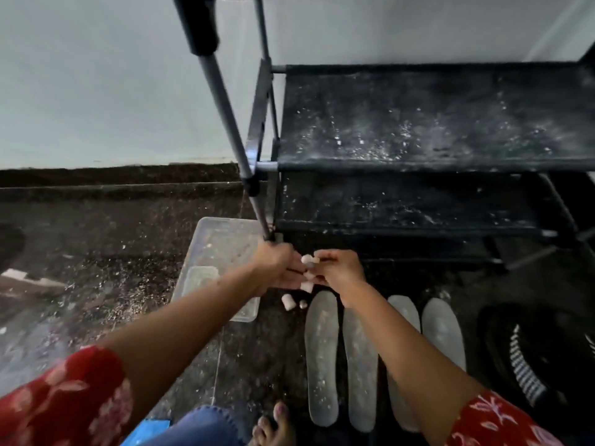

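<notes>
Head view: the person crouches on the floor [128, 239] before a black shoe rack [434, 123] whose shelves are dusted with pale crumbs. Both hands meet at the foot of the rack's front leg [264, 222]. The right hand [338, 269] has its fingers curled and pinches a small white plug [309, 259] at the fingertips. The left hand [279, 268] reaches in beside it with fingers stretched out, gripping nothing that can be made out. A second plug [306, 286] shows just below the two hands; whether a finger holds it cannot be told. Two loose plugs [288, 301] lie on the floor just under the hands, between a clear plastic tray [222, 239] and a row of translucent insoles [322, 355]. Judgement: the plug looks very light and short, probably soft foam or rubber, so it should give a little under pressure and not break. Being small and rounded, it is likely to roll or slip away if dropped. The best hold appears to be a thumb-and-forefinger pinch across its sides, leaving one end free to present to the leg.
</notes>
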Demonstrator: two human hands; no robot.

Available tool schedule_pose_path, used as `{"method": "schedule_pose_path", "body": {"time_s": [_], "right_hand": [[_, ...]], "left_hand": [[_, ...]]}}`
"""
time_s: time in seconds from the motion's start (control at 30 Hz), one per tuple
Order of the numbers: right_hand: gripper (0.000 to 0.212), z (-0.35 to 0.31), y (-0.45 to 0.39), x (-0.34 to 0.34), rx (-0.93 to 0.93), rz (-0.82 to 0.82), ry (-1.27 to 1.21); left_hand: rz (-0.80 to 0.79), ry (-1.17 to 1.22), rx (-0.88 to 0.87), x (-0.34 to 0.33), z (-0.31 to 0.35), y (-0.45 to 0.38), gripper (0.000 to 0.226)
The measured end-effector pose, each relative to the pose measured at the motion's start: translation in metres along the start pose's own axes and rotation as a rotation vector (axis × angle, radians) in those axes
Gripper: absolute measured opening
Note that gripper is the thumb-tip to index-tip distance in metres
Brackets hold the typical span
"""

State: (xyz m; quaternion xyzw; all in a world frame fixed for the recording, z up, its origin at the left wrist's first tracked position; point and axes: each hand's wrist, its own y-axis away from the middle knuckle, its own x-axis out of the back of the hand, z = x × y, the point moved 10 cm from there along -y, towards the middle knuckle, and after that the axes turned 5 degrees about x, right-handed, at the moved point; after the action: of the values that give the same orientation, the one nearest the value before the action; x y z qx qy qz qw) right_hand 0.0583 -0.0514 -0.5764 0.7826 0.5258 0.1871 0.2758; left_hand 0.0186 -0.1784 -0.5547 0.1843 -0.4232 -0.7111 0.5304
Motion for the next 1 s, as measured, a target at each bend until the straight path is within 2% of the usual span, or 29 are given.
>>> {"method": "schedule_pose_path", "body": {"time_s": [0.13, 0.23, 0.4, 0.53, 0.67, 0.83, 0.93, 1.0], "right_hand": [[0.016, 0.061, -0.018, 0.042, -0.101, 0.066, 0.140], [0.013, 0.112, -0.023, 0.063, -0.177, 0.130, 0.197], [0.018, 0.172, -0.017, 0.071, -0.278, 0.088, 0.337], [0.019, 0.200, -0.010, 0.071, -0.289, 0.068, 0.501], [0.018, 0.211, -0.014, 0.060, -0.240, 0.057, 0.629], [0.018, 0.218, -0.014, 0.053, -0.247, 0.056, 0.631], [0.017, 0.222, -0.011, 0.057, -0.296, 0.057, 0.550], [0.018, 0.224, -0.007, 0.063, -0.336, 0.065, 0.487]], "left_hand": [[-0.028, -0.162, 0.103, -0.036, -0.049, -0.023, 0.029], [0.055, -0.228, 0.121, -0.043, -0.081, -0.046, 0.033], [0.218, -0.519, 0.241, -0.043, -0.149, -0.065, 0.048], [0.214, -0.464, 0.344, -0.050, -0.208, -0.067, 0.046], [0.235, -0.396, 0.342, -0.057, -0.225, -0.073, 0.027], [0.198, -0.333, 0.323, -0.060, -0.230, -0.075, 0.012], [0.218, -0.251, 0.339, -0.055, -0.236, -0.068, 0.007], [0.229, -0.189, 0.349, -0.050, -0.242, -0.064, 0.012]]}}
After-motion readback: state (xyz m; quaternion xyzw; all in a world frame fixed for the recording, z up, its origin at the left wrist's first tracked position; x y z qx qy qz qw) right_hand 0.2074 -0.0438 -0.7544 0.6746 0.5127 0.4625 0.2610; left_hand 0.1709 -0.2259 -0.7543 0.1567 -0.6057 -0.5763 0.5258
